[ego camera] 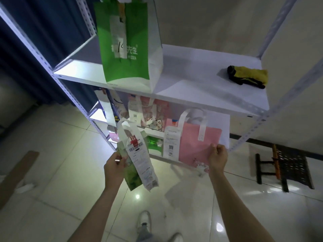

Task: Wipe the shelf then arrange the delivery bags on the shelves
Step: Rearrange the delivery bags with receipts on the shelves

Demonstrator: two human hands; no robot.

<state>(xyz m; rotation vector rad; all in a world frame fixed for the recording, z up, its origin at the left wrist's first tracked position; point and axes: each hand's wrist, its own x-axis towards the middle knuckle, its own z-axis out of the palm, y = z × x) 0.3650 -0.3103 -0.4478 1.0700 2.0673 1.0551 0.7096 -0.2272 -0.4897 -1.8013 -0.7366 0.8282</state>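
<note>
A small green bag (130,165) is gripped by the left hand (114,165) at lower centre and a pink bag (199,145) is pinched at its edge by the right hand (217,157), presumably for shelving. One tall green bag (125,44) and one yellow cloth (248,76) are seen on the upper shelf (201,67), so wiping is judged done. At least three further bags are counted on the lower shelves.

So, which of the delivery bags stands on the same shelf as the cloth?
The large green and white pizza bag. It stands upright, alone with the yellow cloth on that shelf; the other bags are lower down or in the hands.
</note>
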